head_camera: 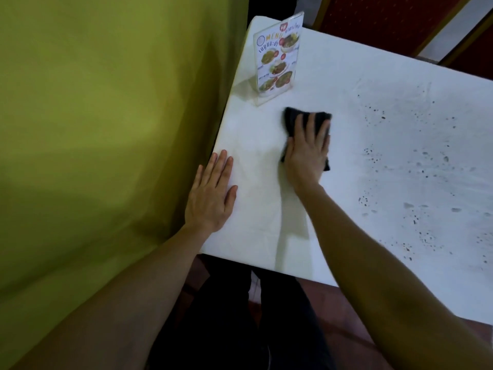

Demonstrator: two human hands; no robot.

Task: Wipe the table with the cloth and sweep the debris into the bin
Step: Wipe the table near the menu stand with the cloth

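A white table (354,76) fills the right half of the head view. My right hand (306,150) presses flat on a dark cloth (293,116) near the table's left middle, fingers spread over it. Dark specks of debris (416,161) are scattered over the table's right side, apart from the cloth. My left hand (213,193) lies flat and open on the table's left edge, holding nothing. No bin shows in the view.
A clear acrylic menu stand (277,60) stands upright at the table's far left, just beyond the cloth. A large green fabric surface (106,116) borders the table's left edge. A red chair back (386,20) stands behind the table.
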